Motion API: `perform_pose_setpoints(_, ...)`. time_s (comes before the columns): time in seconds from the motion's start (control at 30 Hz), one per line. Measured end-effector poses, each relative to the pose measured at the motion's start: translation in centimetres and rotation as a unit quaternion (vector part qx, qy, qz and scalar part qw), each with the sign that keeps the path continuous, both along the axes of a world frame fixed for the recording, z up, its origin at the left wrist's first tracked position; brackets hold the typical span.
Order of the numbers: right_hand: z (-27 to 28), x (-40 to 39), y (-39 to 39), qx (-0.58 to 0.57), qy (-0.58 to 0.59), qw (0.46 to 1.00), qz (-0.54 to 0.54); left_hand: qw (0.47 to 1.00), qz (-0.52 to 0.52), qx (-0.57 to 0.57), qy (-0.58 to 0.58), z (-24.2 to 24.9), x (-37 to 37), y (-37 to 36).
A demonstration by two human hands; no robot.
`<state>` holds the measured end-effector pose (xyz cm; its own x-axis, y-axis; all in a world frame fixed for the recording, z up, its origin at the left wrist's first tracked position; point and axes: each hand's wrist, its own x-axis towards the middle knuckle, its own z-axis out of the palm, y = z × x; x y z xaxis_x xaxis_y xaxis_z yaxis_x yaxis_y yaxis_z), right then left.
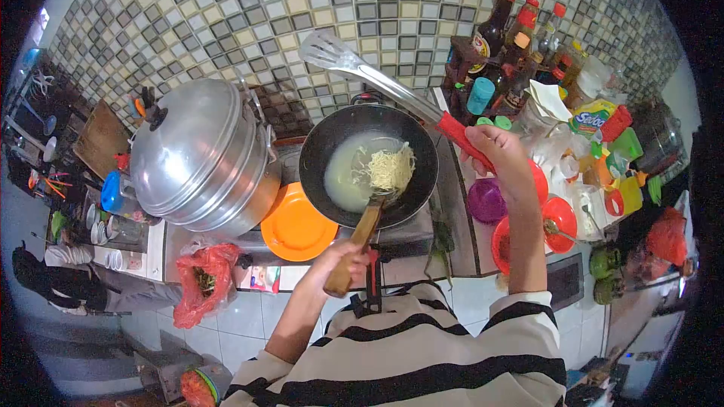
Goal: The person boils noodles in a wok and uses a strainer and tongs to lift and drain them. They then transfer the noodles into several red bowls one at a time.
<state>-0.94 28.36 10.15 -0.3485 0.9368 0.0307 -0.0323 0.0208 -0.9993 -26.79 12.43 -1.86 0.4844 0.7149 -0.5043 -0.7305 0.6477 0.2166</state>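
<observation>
My left hand (343,262) is closed round the wooden handle of a spatula (367,227), whose far end reaches into a black wok (311,169). Pale noodles (392,169) sit in a clump at the spatula's tip, in cloudy liquid (343,175). Raised to the right of the wok, my right hand (499,152) grips the red handle of metal tongs (392,89). Their slotted ends point up and left, toward the tiled wall. The wok's own handle (373,279) extends toward my body, below my left hand.
A large aluminium steamer (204,158) stands left of the wok, with an orange plate (298,222) between them. A red plastic bag (197,283) lies at the counter's front left. Sauce bottles (494,26), red bowls (559,218) and a purple bowl (487,201) crowd the right.
</observation>
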Motion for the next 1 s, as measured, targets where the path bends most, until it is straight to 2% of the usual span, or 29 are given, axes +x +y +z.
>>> perform_pose_setpoints(0.03,0.1,-0.2,0.0,0.000,0.000,1.000,0.002,1.000,0.002,0.000,0.000,-0.4,-0.4,0.1)
perform_pose_setpoints(0.07,0.3,-0.4,-0.1,-0.003,-0.015,1.000,-0.001,0.989,0.012,-0.049,-0.140,-0.6,-0.8,0.2)
perform_pose_setpoints(0.1,0.5,-0.5,-0.2,-0.007,-0.030,1.000,-0.004,0.955,0.022,-0.096,-0.278,-0.7,-0.9,0.3)
perform_pose_setpoints(0.17,0.7,-0.9,-0.3,-0.004,-0.032,0.999,-0.001,0.946,0.025,-0.082,-0.313,-1.2,-0.4,0.4)
perform_pose_setpoints(0.23,0.7,-1.2,-0.2,-0.001,-0.033,0.999,0.001,0.902,0.047,-0.056,-0.426,-1.7,0.3,0.4)
perform_pose_setpoints(0.27,0.7,-1.4,-0.1,0.000,-0.029,1.000,0.007,0.902,0.048,-0.056,-0.426,-1.8,0.5,0.5)
perform_pose_setpoints(0.33,0.7,-1.6,-0.1,0.001,-0.025,1.000,0.012,0.863,0.067,-0.060,-0.497,-1.8,0.9,0.5)
perform_pose_setpoints(0.53,1.0,-1.8,-0.2,0.001,-0.035,0.999,0.005,0.843,0.097,-0.059,-0.526,-1.9,-0.9,0.0)
perform_pose_setpoints(0.7,0.9,-1.5,-0.4,0.015,-0.021,1.000,0.004,0.848,0.099,-0.062,-0.518,-1.0,-3.9,0.2)
perform_pose_setpoints(0.83,1.1,-1.3,-0.6,0.017,-0.020,1.000,0.007,0.870,0.088,-0.069,-0.480,-0.3,-6.7,1.6)
perform_pose_setpoints(0.9,1.2,-1.3,-0.8,0.011,-0.014,1.000,0.007,0.903,0.087,-0.056,-0.416,-0.3,-8.0,2.2)
perform_pose_setpoints(1.0,1.7,-1.2,-1.3,0.016,-0.026,1.000,-0.005,0.926,0.032,-0.070,-0.370,-0.3,-8.9,2.8)
